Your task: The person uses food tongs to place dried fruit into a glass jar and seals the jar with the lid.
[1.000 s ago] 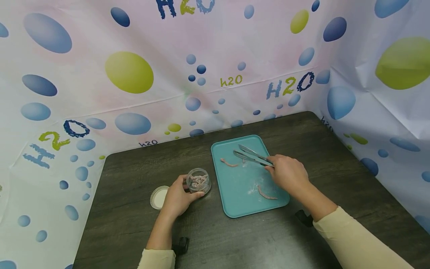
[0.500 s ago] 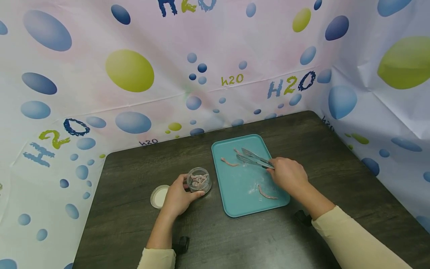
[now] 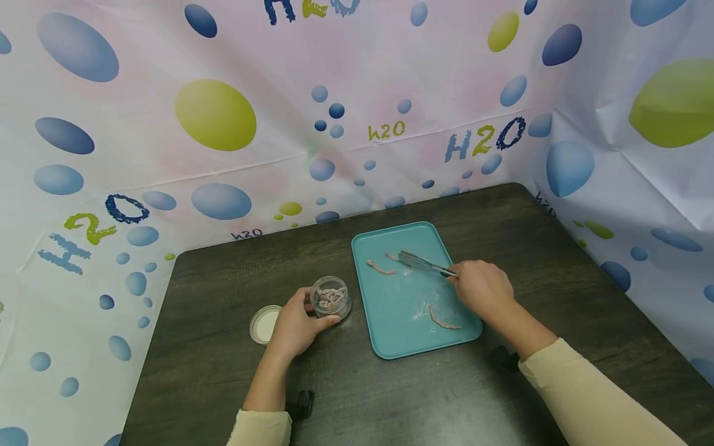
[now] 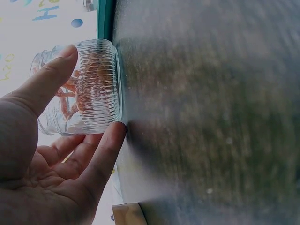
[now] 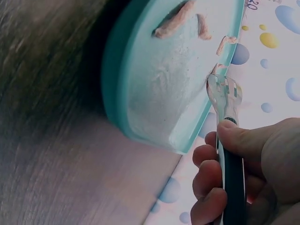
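A small ribbed glass jar (image 3: 335,313) with several pinkish, powdery strips (image 3: 330,298) inside stands uncapped on the table. My left hand (image 3: 296,325) holds it from the left, thumb on the near side and fingers beyond. Over the teal tray (image 3: 385,328), my right hand (image 3: 483,288) grips metal tongs (image 3: 422,262) by their dark handles. The tongs' ends are pressed together at one pinkish strip (image 3: 392,257), as the right wrist view also shows at the tongs' tips (image 5: 224,89). Another strip (image 3: 381,268) lies to its left, and a curved one (image 3: 443,320) near the front.
A round lid (image 3: 264,324) lies left of the jar, partly behind my left hand. White powder (image 3: 422,313) is scattered over the tray. The dark wooden table (image 3: 223,279) ends at a printed backdrop (image 3: 268,124) behind and on the right.
The tongs' arms have come together, from spread apart to closed at the farther strip. My right hand has shifted slightly. The left hand and jar have stayed in place.
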